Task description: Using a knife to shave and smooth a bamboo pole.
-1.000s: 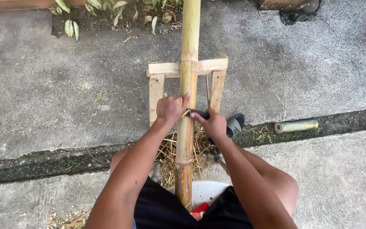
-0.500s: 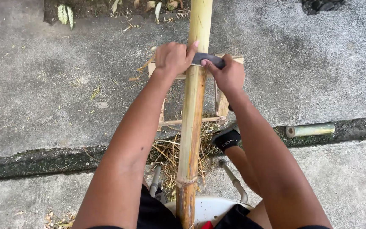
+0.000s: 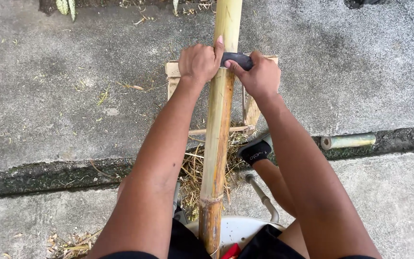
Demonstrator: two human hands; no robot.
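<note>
Gripping dark tool [image 3: 238, 59] across bamboo pole [image 3: 219, 134]: left hand [image 3: 198, 62], right hand [image 3: 259, 76] both closed (blade seemingly hidden).

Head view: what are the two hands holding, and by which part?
Both hold a dark tool laid across the bamboo pole. The left hand grips its left end, the right hand its right end; only the middle shows.

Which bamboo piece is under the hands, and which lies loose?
The long bamboo pole is under both hands; the short bamboo piece lies loose in the gutter at right.

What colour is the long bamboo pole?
The bamboo pole is yellowish-tan with brown patches, seen in the head view.
</note>
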